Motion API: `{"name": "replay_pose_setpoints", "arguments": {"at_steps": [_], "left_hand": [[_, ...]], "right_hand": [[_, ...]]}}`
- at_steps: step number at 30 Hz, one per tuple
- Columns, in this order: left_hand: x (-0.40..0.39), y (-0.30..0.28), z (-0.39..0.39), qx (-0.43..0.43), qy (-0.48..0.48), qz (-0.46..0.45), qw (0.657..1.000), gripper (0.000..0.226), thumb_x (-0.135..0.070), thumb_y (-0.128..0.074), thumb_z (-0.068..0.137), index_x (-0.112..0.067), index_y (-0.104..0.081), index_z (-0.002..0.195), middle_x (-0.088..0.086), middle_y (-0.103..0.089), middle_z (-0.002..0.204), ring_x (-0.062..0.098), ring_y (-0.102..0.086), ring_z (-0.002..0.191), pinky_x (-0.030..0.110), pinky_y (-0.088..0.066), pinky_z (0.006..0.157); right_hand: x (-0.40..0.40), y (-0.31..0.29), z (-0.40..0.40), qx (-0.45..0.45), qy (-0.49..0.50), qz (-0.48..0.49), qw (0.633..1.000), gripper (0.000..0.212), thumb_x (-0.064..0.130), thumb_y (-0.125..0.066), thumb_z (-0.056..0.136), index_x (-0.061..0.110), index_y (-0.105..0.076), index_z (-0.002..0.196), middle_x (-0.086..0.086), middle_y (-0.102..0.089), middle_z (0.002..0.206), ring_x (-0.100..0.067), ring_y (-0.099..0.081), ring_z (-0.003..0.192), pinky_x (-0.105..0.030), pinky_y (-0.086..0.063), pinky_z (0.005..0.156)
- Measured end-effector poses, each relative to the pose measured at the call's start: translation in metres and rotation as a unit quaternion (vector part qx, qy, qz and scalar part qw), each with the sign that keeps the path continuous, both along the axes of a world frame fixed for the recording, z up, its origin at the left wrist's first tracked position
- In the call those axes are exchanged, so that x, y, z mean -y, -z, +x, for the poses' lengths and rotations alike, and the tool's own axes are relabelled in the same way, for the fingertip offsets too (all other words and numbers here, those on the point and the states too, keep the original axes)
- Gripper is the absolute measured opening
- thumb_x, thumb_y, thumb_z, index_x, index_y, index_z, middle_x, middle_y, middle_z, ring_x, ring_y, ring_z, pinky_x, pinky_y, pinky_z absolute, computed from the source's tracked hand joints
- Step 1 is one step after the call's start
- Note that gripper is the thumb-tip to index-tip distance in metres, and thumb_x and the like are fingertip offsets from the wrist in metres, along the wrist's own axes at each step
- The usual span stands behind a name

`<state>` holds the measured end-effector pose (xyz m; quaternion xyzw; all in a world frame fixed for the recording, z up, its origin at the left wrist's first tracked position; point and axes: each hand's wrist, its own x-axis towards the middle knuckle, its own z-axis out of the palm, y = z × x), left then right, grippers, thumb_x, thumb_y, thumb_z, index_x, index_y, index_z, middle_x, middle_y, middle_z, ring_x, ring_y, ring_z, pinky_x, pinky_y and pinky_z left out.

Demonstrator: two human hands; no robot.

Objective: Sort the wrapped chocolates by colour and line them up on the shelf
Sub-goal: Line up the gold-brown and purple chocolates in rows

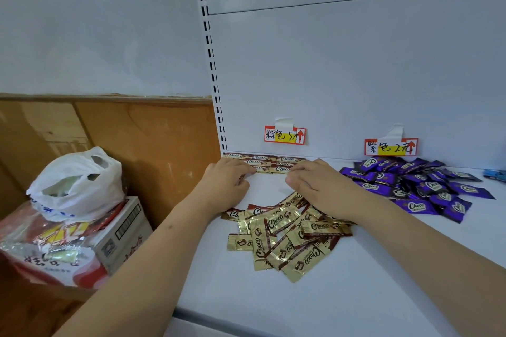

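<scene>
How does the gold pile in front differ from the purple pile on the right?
The gold pile has gold-and-brown wrappers; the purple pile has purple ones. The gold pile lies near the shelf's front, under the forearms; the purple pile sits farther back, below its own price tag. Both are loose, unaligned heaps marked Choco.

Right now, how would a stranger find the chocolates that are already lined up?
Start at the white shelf and go to its back wall, under the left price tag. The lined-up chocolates lie flat in neat rows there, unlike the loose gold heap in front.
</scene>
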<state>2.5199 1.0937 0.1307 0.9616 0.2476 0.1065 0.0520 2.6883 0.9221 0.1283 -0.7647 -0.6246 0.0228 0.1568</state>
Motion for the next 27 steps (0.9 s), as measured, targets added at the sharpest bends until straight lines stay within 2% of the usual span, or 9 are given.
{"name": "replay_pose_setpoints", "arguments": {"at_steps": [3, 5, 8, 12, 15, 19, 23, 26, 27], "left_hand": [[0.012, -0.008, -0.002, 0.104, 0.029, -0.035, 0.994, 0.038, -0.021, -0.043, 0.099, -0.033, -0.058, 0.131, -0.013, -0.050, 0.141, 0.009, -0.034, 0.135, 0.038, -0.023, 0.111], [0.024, -0.017, -0.005, 0.184, 0.078, -0.127, 0.972, 0.025, -0.026, -0.049, 0.100, -0.032, -0.064, 0.119, -0.016, -0.059, 0.125, 0.002, -0.047, 0.119, 0.028, -0.036, 0.101], [0.041, -0.025, -0.008, 0.109, 0.123, -0.207, 0.965, 0.018, -0.048, -0.061, 0.091, -0.037, -0.063, 0.105, -0.016, -0.062, 0.099, 0.003, -0.055, 0.090, 0.025, -0.044, 0.075], [0.044, -0.025, -0.009, 0.022, 0.106, -0.197, 0.975, 0.044, -0.072, -0.063, 0.072, -0.035, -0.061, 0.097, -0.010, -0.062, 0.089, 0.013, -0.055, 0.084, 0.034, -0.048, 0.077], [0.042, -0.024, -0.008, -0.002, 0.113, -0.209, 0.971, 0.054, -0.081, -0.063, 0.064, -0.039, -0.063, 0.098, -0.010, -0.058, 0.089, 0.008, -0.052, 0.078, 0.036, -0.048, 0.078], [0.042, -0.025, -0.013, -0.025, 0.132, -0.267, 0.954, 0.044, -0.064, -0.075, 0.069, -0.038, -0.064, 0.103, -0.008, -0.059, 0.092, 0.002, -0.048, 0.074, 0.023, -0.043, 0.074], [0.043, -0.032, -0.017, -0.017, 0.140, -0.292, 0.946, 0.025, -0.044, -0.079, 0.076, -0.029, -0.072, 0.095, -0.009, -0.064, 0.082, -0.002, -0.052, 0.068, 0.013, -0.042, 0.067], [0.041, -0.034, -0.018, 0.002, 0.139, -0.304, 0.942, 0.019, -0.038, -0.076, 0.081, -0.022, -0.075, 0.093, -0.003, -0.072, 0.085, 0.001, -0.056, 0.065, 0.013, -0.043, 0.061], [0.041, -0.034, -0.018, 0.007, 0.139, -0.307, 0.941, 0.019, -0.038, -0.074, 0.082, -0.022, -0.076, 0.093, -0.003, -0.073, 0.086, 0.002, -0.058, 0.066, 0.013, -0.043, 0.062]], "right_hand": [[0.004, -0.010, 0.001, -0.063, 0.005, 0.052, 0.997, 0.070, 0.063, -0.018, 0.092, 0.022, -0.050, 0.139, 0.006, -0.045, 0.140, -0.010, -0.038, 0.130, -0.031, -0.029, 0.112], [0.011, -0.023, 0.008, -0.122, 0.028, 0.112, 0.986, 0.053, 0.055, -0.030, 0.097, 0.024, -0.057, 0.131, 0.007, -0.051, 0.130, -0.007, -0.048, 0.117, -0.023, -0.037, 0.098], [0.022, -0.033, 0.018, -0.181, 0.038, 0.100, 0.978, 0.025, 0.043, -0.056, 0.095, 0.036, -0.065, 0.117, 0.020, -0.060, 0.115, -0.004, -0.057, 0.100, -0.019, -0.044, 0.084], [0.024, -0.026, 0.013, -0.138, 0.005, -0.025, 0.990, 0.035, 0.051, -0.066, 0.086, 0.043, -0.062, 0.120, 0.022, -0.059, 0.113, -0.004, -0.057, 0.097, -0.022, -0.047, 0.086], [0.020, -0.026, 0.010, -0.106, -0.007, -0.033, 0.994, 0.025, 0.046, -0.073, 0.083, 0.038, -0.068, 0.106, 0.018, -0.060, 0.106, -0.003, -0.056, 0.090, -0.020, -0.045, 0.080], [0.022, -0.025, 0.012, -0.140, 0.011, -0.026, 0.990, 0.017, 0.039, -0.077, 0.081, 0.034, -0.064, 0.091, 0.014, -0.063, 0.085, 0.000, -0.055, 0.070, -0.018, -0.044, 0.067], [0.025, -0.026, 0.014, -0.203, 0.017, 0.013, 0.979, 0.007, 0.029, -0.071, 0.088, 0.024, -0.068, 0.092, 0.013, -0.062, 0.078, 0.006, -0.053, 0.054, -0.009, -0.040, 0.056], [0.021, -0.026, 0.017, -0.249, 0.035, 0.053, 0.966, 0.006, 0.030, -0.069, 0.089, 0.025, -0.069, 0.085, 0.008, -0.069, 0.081, -0.006, -0.059, 0.070, -0.024, -0.046, 0.073], [0.020, -0.026, 0.018, -0.267, 0.039, 0.063, 0.961, 0.007, 0.029, -0.069, 0.090, 0.023, -0.070, 0.085, 0.008, -0.070, 0.079, -0.006, -0.060, 0.073, -0.023, -0.045, 0.075]]}}
